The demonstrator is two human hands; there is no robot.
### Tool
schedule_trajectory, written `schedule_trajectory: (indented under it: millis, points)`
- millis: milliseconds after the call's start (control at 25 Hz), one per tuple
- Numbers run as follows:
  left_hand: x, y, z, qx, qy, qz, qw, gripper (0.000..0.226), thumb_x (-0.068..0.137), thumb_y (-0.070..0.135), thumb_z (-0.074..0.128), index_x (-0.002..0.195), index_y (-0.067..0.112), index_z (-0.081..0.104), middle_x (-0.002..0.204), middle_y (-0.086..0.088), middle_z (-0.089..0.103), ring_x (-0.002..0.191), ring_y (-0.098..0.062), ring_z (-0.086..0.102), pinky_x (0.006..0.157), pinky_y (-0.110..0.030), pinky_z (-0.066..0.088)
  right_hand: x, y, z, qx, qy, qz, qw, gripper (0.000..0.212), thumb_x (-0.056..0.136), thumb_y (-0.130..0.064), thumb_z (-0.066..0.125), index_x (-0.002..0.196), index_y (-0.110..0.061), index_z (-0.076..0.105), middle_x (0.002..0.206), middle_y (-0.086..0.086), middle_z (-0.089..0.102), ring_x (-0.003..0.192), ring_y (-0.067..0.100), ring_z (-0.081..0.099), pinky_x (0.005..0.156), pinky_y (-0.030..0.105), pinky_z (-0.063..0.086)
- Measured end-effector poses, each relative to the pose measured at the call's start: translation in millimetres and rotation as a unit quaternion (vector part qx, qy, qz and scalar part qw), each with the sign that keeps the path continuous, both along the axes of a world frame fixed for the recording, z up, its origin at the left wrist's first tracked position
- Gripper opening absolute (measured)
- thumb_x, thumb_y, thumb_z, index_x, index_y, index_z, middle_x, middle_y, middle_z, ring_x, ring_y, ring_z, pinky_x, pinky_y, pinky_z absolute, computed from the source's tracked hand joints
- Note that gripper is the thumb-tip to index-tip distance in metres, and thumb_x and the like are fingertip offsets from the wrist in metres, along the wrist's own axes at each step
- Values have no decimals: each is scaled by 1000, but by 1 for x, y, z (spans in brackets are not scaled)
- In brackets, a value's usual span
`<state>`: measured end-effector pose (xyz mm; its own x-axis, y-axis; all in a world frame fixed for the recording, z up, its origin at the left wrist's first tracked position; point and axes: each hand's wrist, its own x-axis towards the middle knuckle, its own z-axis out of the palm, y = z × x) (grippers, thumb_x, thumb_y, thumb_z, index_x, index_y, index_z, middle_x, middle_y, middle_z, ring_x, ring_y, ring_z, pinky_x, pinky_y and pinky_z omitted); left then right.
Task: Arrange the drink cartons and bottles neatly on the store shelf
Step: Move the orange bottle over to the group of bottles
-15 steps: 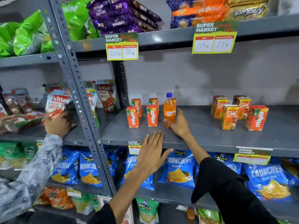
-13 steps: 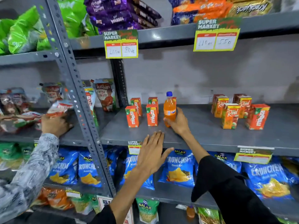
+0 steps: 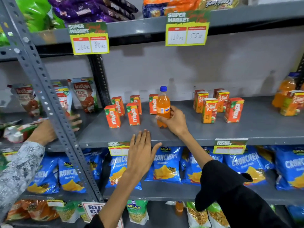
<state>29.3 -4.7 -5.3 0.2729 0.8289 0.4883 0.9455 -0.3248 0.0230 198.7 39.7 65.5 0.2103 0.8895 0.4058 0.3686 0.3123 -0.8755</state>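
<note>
While upright, orange bottle (image 3: pixel 163 107) sits wrapped by right-hand fingers (image 3: pixel 173 112)

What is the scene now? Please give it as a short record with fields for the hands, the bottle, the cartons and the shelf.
right hand: gripping bottle's lower half
left hand: open, empty, at shelf's front edge
bottle: orange, blue cap, upright
Maaza cartons: five left of bottle, upright, two loose rows
right cartons: five, upright, apart from bottle
shelf: grey metal
other person's hand: on pouches in left bay
</note>
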Motion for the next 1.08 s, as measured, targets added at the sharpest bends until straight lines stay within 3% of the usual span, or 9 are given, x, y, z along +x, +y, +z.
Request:
schedule_trajectory:
  millis: [320,440,680,760,880,1080]
  points:
    - [145,-38,-1,-25,5,-42,999,88,99,66,7,140,3,52,145,-13,56,136,-32,49,115,-51,36,158,-70,11,-3,-40,-8,999,54,70,-30,86,115,-15,62,109,-3,72,94,10,69,84,24,55]
    - [207,-55,-2,-23,3,-67,998,83,99,65,13,140,4,52,145,-13,56,137,-31,49,115,-51,36,223,-92,5,-5,-40,-32,999,45,67,-24,88,105,-17,65,98,-3,74,84,4,70,81,22,57]
    - [307,-80,5,-22,11,-94,995,92,96,69,0,142,8,51,147,-9,54,141,-26,44,120,-47,29,346,-120,3,-13,-40,-108,993,44,62,-31,88,99,-18,67,96,1,76,85,9,71,83,33,59]
    - [330,-83,7,-21,18,-91,996,90,95,69,5,142,7,50,148,-11,54,140,-28,45,120,-45,28,376,-119,4,-14,-34,-132,991,44,62,-35,87,97,-20,64,97,2,75,87,14,72,84,37,58]
    - [350,-81,10,-28,30,-96,994,90,94,69,4,146,8,44,152,-11,48,143,-28,40,121,-44,25,412,-116,2,-25,-30,-163,986,40,70,-23,86,104,-14,66,104,9,74,91,19,70,84,29,54]
    - [357,-72,6,-23,28,-109,993,93,95,71,0,145,8,48,150,-10,51,141,-28,44,119,-42,30,443,-103,-3,-33,-29,-189,981,39,73,-34,83,103,-26,59,115,7,71,109,26,65,101,46,49]
